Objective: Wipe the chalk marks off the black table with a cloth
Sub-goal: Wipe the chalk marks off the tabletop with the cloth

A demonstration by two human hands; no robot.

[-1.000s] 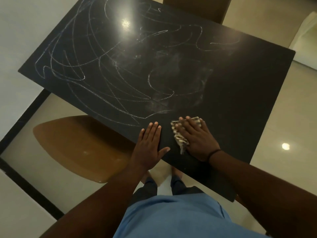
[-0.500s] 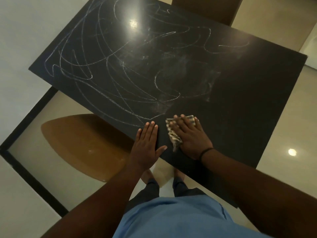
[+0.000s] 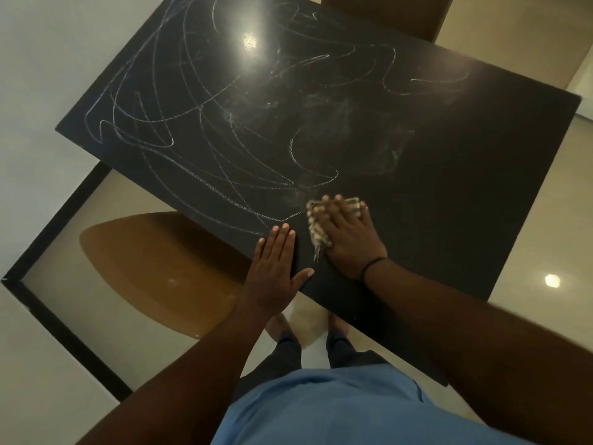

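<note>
The black table (image 3: 465,175) fills the upper part of the head view. White chalk marks (image 3: 199,130) loop across its left and middle; the right side is bare, with faint smears near the centre. My right hand (image 3: 348,239) lies flat, fingers straight, pressing a striped cloth (image 3: 316,234) onto the table near the front edge. The cloth shows at my fingertips and along the hand's left side; the rest is under my palm. My left hand (image 3: 277,268) rests flat on the table edge, just left of the cloth, fingers straight and together.
A brown wooden chair seat (image 3: 154,271) stands under the table's front left side. Another chair back (image 3: 388,14) rises at the far edge. A black band (image 3: 57,322) crosses the glossy floor on the left. My feet are below the front edge.
My right hand has slid the cloth a little forward and to the left, toward the nearest chalk line. My left hand has stayed flat in the same place on the table edge.
</note>
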